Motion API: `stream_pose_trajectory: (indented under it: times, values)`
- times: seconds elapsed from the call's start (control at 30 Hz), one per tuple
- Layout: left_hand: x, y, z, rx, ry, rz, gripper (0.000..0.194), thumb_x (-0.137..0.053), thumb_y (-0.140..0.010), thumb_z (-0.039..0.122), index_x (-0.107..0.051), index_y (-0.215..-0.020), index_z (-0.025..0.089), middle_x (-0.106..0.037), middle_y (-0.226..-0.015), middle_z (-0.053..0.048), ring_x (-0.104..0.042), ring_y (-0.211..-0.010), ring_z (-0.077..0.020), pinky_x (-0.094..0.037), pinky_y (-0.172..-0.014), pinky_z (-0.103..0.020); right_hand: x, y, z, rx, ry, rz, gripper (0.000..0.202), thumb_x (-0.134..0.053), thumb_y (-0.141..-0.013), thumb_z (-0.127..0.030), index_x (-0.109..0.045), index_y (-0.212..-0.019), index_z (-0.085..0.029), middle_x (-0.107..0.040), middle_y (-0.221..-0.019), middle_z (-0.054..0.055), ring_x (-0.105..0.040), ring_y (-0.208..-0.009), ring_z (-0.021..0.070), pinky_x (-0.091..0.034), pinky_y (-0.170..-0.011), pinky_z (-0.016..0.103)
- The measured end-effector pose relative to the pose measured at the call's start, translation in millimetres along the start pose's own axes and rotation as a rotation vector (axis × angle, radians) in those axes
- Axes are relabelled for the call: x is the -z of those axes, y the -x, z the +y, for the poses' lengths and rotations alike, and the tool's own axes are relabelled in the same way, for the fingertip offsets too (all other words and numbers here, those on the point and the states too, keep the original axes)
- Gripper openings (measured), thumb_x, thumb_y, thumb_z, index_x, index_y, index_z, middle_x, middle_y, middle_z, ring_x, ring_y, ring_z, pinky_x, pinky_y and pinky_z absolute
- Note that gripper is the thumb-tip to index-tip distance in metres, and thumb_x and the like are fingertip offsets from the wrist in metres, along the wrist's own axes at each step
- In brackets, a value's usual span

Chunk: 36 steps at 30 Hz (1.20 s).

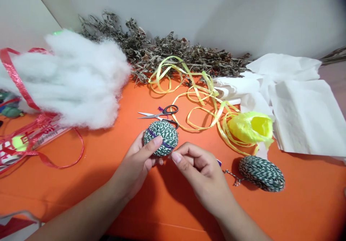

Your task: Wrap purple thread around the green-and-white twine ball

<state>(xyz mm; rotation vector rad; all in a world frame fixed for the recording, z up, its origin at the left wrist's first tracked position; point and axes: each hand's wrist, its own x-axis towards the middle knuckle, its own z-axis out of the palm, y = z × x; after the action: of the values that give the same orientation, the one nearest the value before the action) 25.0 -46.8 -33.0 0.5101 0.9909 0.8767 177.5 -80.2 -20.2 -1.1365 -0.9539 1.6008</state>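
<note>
My left hand (pixel 142 152) is closed around a round bundle of green-and-white twisted cord (pixel 163 131), thumb pressed on its face. Dark purple thread crosses the bundle. Close to its lower right side, my right hand (pixel 201 167) pinches thumb and forefinger together; whatever lies between the tips is too small to make out. Just beyond the bundle, scissors with black handles (pixel 155 115) lie with blades slightly apart, beside a bit of purple thread (pixel 161 108). A second ball of the same cord (pixel 261 173) rests to the right of my right hand, a loose end trailing toward it.
White fluffy stuffing (pixel 78 79) fills the left, above a red plastic bag (pixel 40 136). Dried plant stems (pixel 162 50) lie along the wall. Yellow ribbon (pixel 198 127) loops toward a yellow roll (pixel 248 127); white sheets (pixel 308 115) lie on the right of the orange table (pixel 173 215).
</note>
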Motion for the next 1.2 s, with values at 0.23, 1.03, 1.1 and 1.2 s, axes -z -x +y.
stream_pose_trajectory:
  times: [0.23,1.03,1.1,1.2]
  values:
    - [1.2,-0.3,-1.4,0.001,-0.008,-0.001,0.034,-0.076,-0.083,0.043,-0.065,-0.103,0.018,-0.063,-0.086,-0.002,-0.058,-0.076,-0.0125,-0.051,-0.059,-0.02,0.3,-2.3,-3.4,0.002,-0.03,-0.023,0.02,-0.073,-0.09,-0.036,-0.071,-0.08,-0.019,-0.07,-0.07,-0.001,-0.059,-0.064,0.0095,-0.051,-0.069,0.02]
    - [2.0,0.5,-0.5,0.002,-0.055,-0.088,0.038,-0.076,-0.082,0.04,-0.066,-0.113,0.022,-0.063,-0.091,-0.002,-0.061,-0.078,-0.0138,-0.056,-0.062,-0.021,-1.3,2.5,-4.4,-0.039,-0.023,-0.053,0.019,-0.068,-0.093,-0.031,-0.067,-0.081,-0.016,-0.067,-0.071,-0.001,-0.057,-0.065,0.0084,-0.046,-0.064,0.018]
    - [1.9,0.6,-0.6,0.016,-0.06,-0.08,0.04,-0.075,-0.083,0.041,-0.064,-0.116,0.022,-0.065,-0.096,-0.004,-0.063,-0.082,-0.0156,-0.057,-0.063,-0.022,-1.5,2.4,-5.7,-0.039,-0.023,-0.05,0.02,-0.067,-0.094,-0.03,-0.066,-0.08,-0.016,-0.062,-0.067,-0.003,-0.053,-0.061,0.0076,-0.044,-0.061,0.018]
    - [2.7,0.9,-1.1,0.028,-0.048,-0.082,0.039,-0.075,-0.082,0.043,-0.065,-0.113,0.02,-0.065,-0.094,-0.005,-0.064,-0.081,-0.0159,-0.058,-0.062,-0.021,-1.7,2.1,-6.6,-0.038,-0.031,-0.037,0.02,-0.068,-0.093,-0.03,-0.065,-0.078,-0.017,-0.056,-0.062,-0.005,-0.046,-0.056,0.0067,-0.042,-0.059,0.018]
